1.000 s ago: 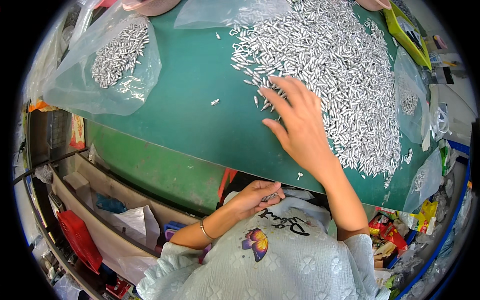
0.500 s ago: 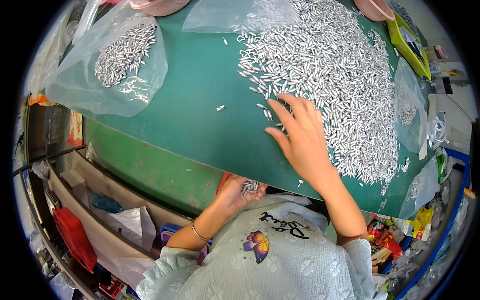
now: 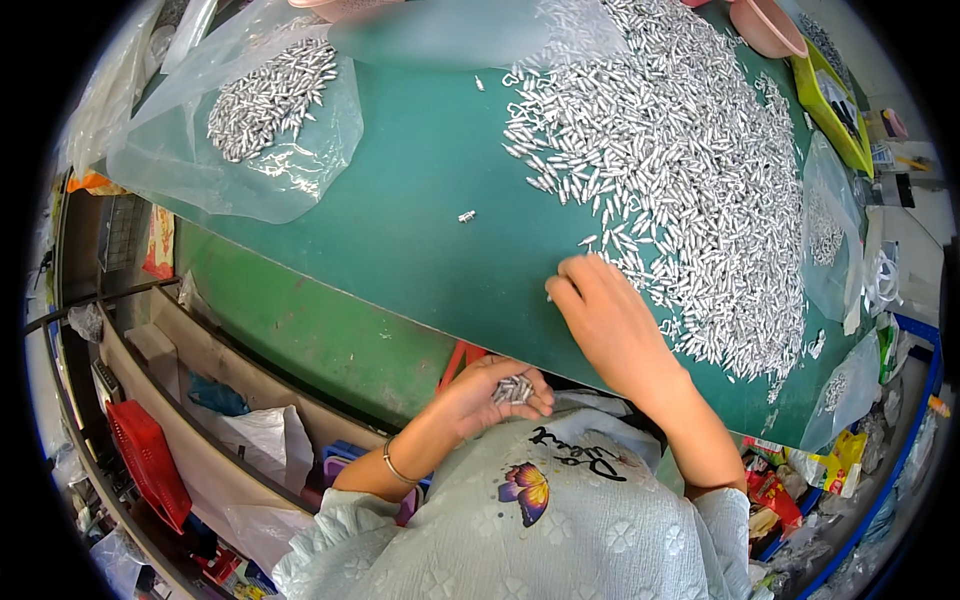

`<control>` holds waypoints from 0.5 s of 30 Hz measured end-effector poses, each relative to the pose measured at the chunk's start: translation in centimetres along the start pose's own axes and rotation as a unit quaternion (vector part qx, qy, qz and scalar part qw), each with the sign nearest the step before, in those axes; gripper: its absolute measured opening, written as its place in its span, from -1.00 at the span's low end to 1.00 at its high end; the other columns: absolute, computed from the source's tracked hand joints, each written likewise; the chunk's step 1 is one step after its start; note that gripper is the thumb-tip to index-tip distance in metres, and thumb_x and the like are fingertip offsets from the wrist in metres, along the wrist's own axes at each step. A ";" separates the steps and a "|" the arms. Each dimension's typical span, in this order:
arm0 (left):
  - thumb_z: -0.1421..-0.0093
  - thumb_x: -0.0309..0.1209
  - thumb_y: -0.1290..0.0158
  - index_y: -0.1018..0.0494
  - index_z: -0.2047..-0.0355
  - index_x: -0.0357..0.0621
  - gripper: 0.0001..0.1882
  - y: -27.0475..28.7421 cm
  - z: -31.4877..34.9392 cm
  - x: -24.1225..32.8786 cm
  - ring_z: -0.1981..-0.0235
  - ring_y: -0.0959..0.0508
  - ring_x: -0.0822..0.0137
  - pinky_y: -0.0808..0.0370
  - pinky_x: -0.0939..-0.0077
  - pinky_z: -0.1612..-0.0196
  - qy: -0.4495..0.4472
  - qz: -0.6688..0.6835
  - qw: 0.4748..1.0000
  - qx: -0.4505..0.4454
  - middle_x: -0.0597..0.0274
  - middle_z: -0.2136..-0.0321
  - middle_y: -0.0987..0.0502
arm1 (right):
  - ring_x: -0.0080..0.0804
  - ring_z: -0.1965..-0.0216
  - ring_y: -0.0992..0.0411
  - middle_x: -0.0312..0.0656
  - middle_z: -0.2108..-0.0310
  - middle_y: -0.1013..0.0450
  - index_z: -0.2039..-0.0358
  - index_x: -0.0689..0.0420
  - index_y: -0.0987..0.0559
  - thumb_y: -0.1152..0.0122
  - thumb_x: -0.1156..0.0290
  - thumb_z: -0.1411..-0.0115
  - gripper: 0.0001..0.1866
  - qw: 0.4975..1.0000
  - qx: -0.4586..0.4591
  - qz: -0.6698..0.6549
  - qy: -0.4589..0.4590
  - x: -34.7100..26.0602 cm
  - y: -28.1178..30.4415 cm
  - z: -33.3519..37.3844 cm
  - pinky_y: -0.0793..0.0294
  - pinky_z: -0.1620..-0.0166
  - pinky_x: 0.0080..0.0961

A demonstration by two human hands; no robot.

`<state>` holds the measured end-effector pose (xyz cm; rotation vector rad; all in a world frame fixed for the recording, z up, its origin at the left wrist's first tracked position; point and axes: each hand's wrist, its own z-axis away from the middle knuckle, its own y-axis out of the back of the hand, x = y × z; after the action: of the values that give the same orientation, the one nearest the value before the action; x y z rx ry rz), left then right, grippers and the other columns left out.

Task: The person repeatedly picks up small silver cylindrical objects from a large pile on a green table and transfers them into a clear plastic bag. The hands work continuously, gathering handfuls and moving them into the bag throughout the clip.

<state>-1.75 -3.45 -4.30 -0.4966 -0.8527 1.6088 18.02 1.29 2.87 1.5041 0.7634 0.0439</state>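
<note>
My left hand (image 3: 492,396) is cupped palm-up just below the table edge, its fingers curled round several small silver metal parts (image 3: 514,390). Over the green tabletop, my right hand (image 3: 612,318) has its fingers bent down and drawn together. A bit of silver shows at its thumb side; the rest of what it holds is hidden beneath the fingers. Just beyond that hand lies the near-left edge of a wide heap of the same pointed silver parts (image 3: 690,170). One loose metal part (image 3: 467,216) rests by itself on the green surface to the left.
A clear plastic bag (image 3: 310,180) with a pile of silver parts lies at the far left of the table (image 3: 420,150). Another clear sheet (image 3: 440,35) covers the far middle. A pink bowl (image 3: 765,28) and a yellow-green tray (image 3: 835,110) stand far right. A red basket (image 3: 148,465) sits lower left.
My right hand has come back toward me from the heap's edge, and its spread fingers have closed. Loose parts beside it are gone from the table. The left hand stays cupped round its parts.
</note>
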 end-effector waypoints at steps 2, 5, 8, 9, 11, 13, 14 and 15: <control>-0.34 -0.38 0.18 -0.48 0.25 -0.45 -0.67 -1.5 0.7 0.2 0.20 -0.62 0.04 -0.61 0.26 0.10 0.000 0.009 1.000 0.010 -0.20 0.22 -0.57 | -0.18 0.25 -0.31 -0.12 0.34 -0.26 0.36 0.22 -0.41 -0.12 0.54 0.06 -0.80 0.999 -0.020 -0.024 0.009 -0.5 0.0 1.0 -0.35 0.19 -0.35; -0.35 -0.39 0.23 -0.44 0.20 -0.48 -0.66 -3.4 0.5 0.4 0.09 -0.58 -0.01 -0.54 0.17 -0.06 -0.006 0.046 0.998 0.041 -0.23 0.12 -0.52 | -0.17 0.24 -0.31 -0.11 0.34 -0.26 0.34 0.22 -0.42 -0.13 0.50 0.06 -0.78 0.995 -0.046 -0.083 0.007 -1.5 -0.2 2.7 -0.34 0.19 -0.34; -0.33 -0.43 0.20 -0.43 0.21 -0.43 -0.71 -2.8 -0.5 -0.5 0.16 -0.60 0.08 -0.59 0.20 0.03 -0.020 0.123 0.986 0.111 -0.11 0.20 -0.54 | -0.12 0.17 -0.34 -0.08 0.20 -0.33 0.22 0.26 -0.44 -0.12 0.53 0.02 -0.71 0.986 -0.105 -0.130 -0.007 -2.9 0.2 4.1 -0.36 0.11 -0.30; -0.32 -0.44 0.19 -0.42 0.19 -0.41 -0.74 -2.4 -0.8 -0.7 0.16 -0.59 0.11 -0.57 0.18 0.01 -0.015 0.109 0.987 0.115 -0.06 0.20 -0.54 | -0.13 0.17 -0.34 -0.08 0.19 -0.33 0.22 0.26 -0.44 -0.12 0.53 0.01 -0.72 0.986 -0.121 -0.119 0.002 -3.3 0.0 4.6 -0.37 0.11 -0.29; -0.30 -0.45 0.15 -0.40 0.15 -0.35 -0.77 -1.3 -1.6 -1.1 0.16 -0.58 0.15 -0.55 0.14 -0.02 -0.007 0.082 0.989 0.124 0.03 0.21 -0.53 | -0.14 0.18 -0.34 -0.08 0.19 -0.33 0.22 0.26 -0.44 -0.11 0.55 0.00 -0.73 0.978 -0.138 -0.153 0.020 -3.9 -0.1 5.5 -0.37 0.11 -0.31; -0.30 -0.44 0.13 -0.41 0.15 -0.33 -0.78 0.2 -2.1 -2.0 0.16 -0.58 0.18 -0.57 0.19 0.04 -0.011 0.050 0.996 0.072 0.05 0.20 -0.53 | -0.14 0.19 -0.36 -0.07 0.20 -0.36 0.24 0.26 -0.47 -0.10 0.57 -0.03 -0.77 0.972 -0.127 -0.197 0.036 -3.8 -0.4 5.6 -0.39 0.11 -0.32; -0.30 -0.44 0.12 -0.41 0.15 -0.32 -0.78 0.5 -2.0 -2.2 0.16 -0.58 0.20 -0.59 0.21 0.07 -0.015 0.034 0.998 0.048 0.06 0.20 -0.53 | -0.14 0.19 -0.37 -0.07 0.20 -0.37 0.24 0.26 -0.48 -0.11 0.58 -0.03 -0.77 0.975 -0.094 -0.202 0.025 -3.7 -0.3 5.6 -0.40 0.12 -0.32; -0.31 -0.42 0.12 -0.43 0.17 -0.30 -0.78 -0.4 -1.5 -1.9 0.16 -0.60 0.18 -0.63 0.32 0.18 -0.009 0.027 0.997 0.067 0.04 0.22 -0.55 | -0.13 0.19 -0.37 -0.07 0.21 -0.38 0.25 0.26 -0.50 -0.12 0.59 -0.03 -0.78 0.976 -0.058 -0.207 0.017 -3.6 -0.2 5.6 -0.40 0.13 -0.32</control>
<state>0.06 -4.86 -5.23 -0.4138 -0.7452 1.7090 17.87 -5.32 3.56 1.2120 1.0708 -0.1969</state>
